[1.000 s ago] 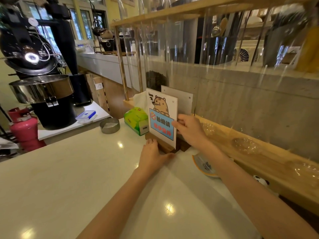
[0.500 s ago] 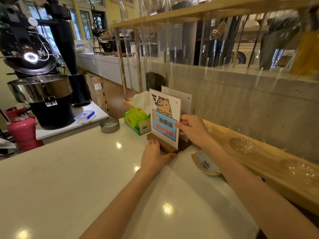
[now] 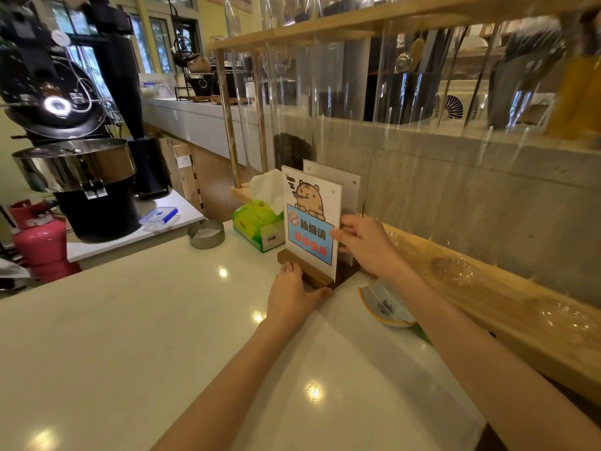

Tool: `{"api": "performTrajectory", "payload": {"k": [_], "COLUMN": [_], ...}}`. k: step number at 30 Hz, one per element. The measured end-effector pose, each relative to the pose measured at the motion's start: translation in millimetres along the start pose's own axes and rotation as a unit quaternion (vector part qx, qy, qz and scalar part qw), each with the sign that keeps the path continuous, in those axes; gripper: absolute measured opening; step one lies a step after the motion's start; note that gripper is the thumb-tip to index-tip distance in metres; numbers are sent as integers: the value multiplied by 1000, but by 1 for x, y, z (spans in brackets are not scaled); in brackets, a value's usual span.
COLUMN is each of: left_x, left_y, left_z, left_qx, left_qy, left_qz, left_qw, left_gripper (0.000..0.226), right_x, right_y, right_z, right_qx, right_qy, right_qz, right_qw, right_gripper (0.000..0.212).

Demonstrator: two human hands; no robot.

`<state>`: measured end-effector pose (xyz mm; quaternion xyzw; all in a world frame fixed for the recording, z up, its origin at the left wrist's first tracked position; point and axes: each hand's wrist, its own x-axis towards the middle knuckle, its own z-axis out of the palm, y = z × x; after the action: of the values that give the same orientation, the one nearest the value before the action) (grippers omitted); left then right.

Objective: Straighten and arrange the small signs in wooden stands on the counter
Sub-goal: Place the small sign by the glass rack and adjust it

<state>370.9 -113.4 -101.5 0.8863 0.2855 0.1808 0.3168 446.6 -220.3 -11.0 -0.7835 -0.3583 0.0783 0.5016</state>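
Note:
A white sign with a cartoon tiger and a blue panel (image 3: 310, 219) stands upright in a dark wooden stand (image 3: 313, 275) on the white counter (image 3: 146, 336). My right hand (image 3: 366, 244) pinches the sign's right edge. My left hand (image 3: 291, 296) lies against the front of the wooden stand, fingers curled around it. Right behind stands a second, plain grey sign (image 3: 344, 187), mostly hidden; its stand cannot be seen.
A green tissue box (image 3: 258, 224) sits just left of the signs, a round metal tin (image 3: 206, 234) further left. A small dish with an orange rim (image 3: 385, 307) lies right of the stand under my right forearm. A wooden ledge (image 3: 487, 297) and concrete wall run along the right.
The sign has been turned slightly and now stands more upright, facing me. Both hands stay on the sign and the stand.

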Motion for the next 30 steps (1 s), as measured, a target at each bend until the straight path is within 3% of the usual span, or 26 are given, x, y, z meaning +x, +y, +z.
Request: {"api": "performTrajectory", "payload": {"k": [8,12,15,17,21,25,30], "left_x": [-1,-2,-3,-4,-7,-7,-6], "left_y": [1,3,5,7,11,11,11], "left_z": [0,0,-1,-1,-2,-2,-4], "left_qx": [11,8,-4,-5,-7,-23,-15], "left_qy": [3,0,0,0,0,-7,-13], "left_qz": [2,-2,-11,-11,-7,-13,-10], "left_qw": [1000,1000,1000,1000,1000,1000,1000], "left_gripper": [71,73,71,69,69,67,71], "right_x": [-2,0,2,3,8,11,13], "right_y": [-1,-1,11,18,26,30,31], "right_z": [-1,-14,-30,-35,-19,-3,-3], "right_qx": [-7,-41,-55,-55,-56,-65,-82], "right_qy": [-1,-16,96,159,71,81,80], "right_qz": [-6,12,28,46,73,45,42], "right_qw": [1000,999,993,985,993,994,993], "right_gripper": [23,34,21,24,43,23,22]}}
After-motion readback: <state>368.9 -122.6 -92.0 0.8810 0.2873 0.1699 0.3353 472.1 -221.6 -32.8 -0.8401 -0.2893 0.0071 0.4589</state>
